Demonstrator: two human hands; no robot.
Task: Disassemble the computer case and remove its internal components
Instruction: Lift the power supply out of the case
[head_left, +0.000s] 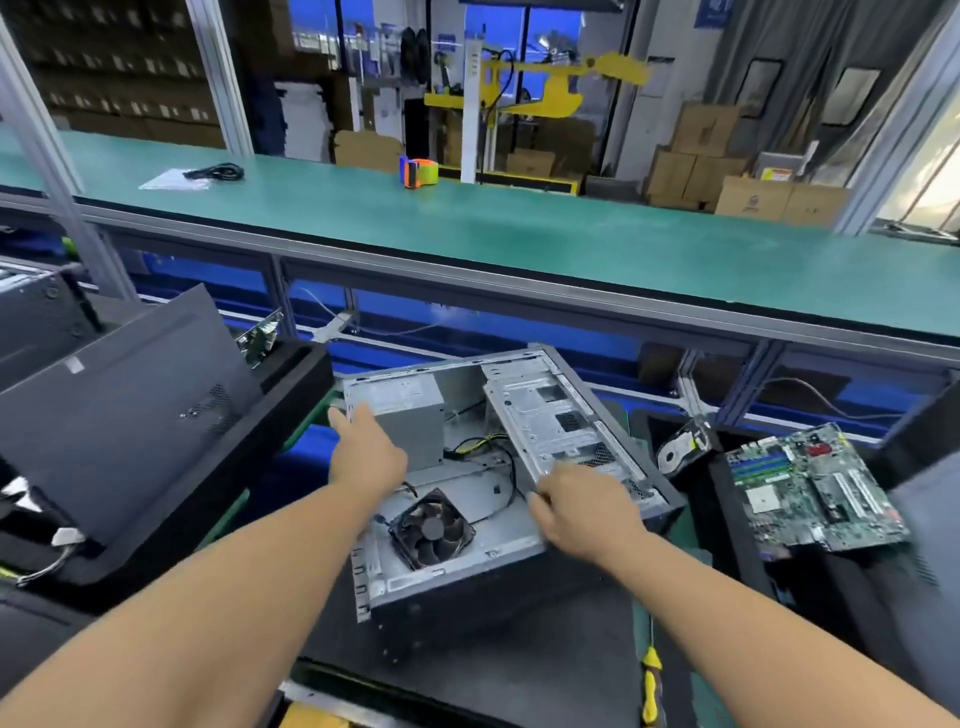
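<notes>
An opened grey computer case (519, 551) lies on its side in the middle of the bench. Inside it I see a grey power supply (410, 415) at the back left, a black fan (432, 529) at the front, loose black and yellow cables (483, 447), and a silver drive cage (556, 421) on the right. My left hand (366, 447) reaches over the power supply with fingers stretched toward the case's left rim. My right hand (587, 512) grips the near edge of the drive cage, fingers curled over it.
A removed green motherboard (815, 488) lies on a black tray at the right, a hard drive (680, 449) beside it. A dark side panel (119, 415) leans at the left. A yellow-handled screwdriver (652, 686) lies near the front edge. A tape dispenser (418, 171) sits on the green conveyor.
</notes>
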